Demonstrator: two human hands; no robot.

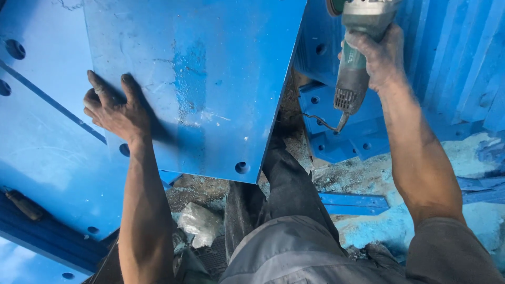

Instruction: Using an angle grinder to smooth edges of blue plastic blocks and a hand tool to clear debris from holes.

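Pressing flat, left hand (113, 108) fingers spread on blue panel (210, 79); right hand (380, 55) fingers clenched around grinder (353, 63).

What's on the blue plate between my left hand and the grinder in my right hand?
In the head view, nothing rests there: between the left hand and the angle grinder held by the right hand, the blue plate shows only bare, scuffed paint, then its right edge.

a large flat blue panel (210, 79) lies in front of you, tilted slightly, its painted face scuffed and scratched with pale marks near the middle. round holes sit near its lower corners. your left hand (113, 108) rests flat on its left edge. an angle grinder (355, 52) with a grey-green body hangs upright, its cord trailing below, clasped in your right hand (381, 55) just beside the panel's right edge.
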